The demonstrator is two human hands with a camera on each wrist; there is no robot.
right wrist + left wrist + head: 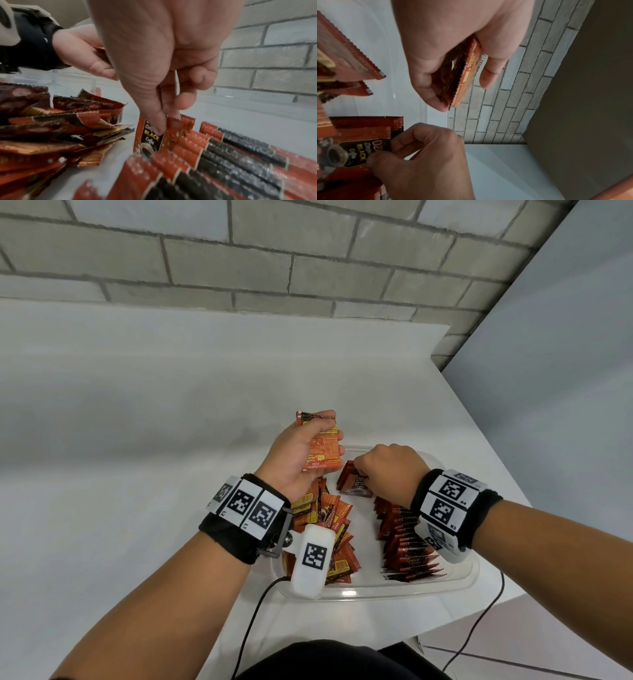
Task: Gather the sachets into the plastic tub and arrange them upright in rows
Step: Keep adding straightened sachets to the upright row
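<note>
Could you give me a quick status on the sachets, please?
Left hand grips spare sachets. Right hand pinches front sachet of upright row. Loose pile remains in tub.

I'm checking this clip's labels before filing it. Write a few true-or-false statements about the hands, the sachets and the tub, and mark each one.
1. The left hand holds a small stack of sachets above the plastic tub. True.
2. The right hand is empty and rests on the table. False: it pinches the top of a sachet labelled Black Coffee at the far end of the row.
3. The row on the tub's right side stands upright. True.
4. The sachets on the tub's left side also stand in a neat row. False: they lie in a loose heap.
5. The tub is opaque black. False: it is clear plastic.
</note>
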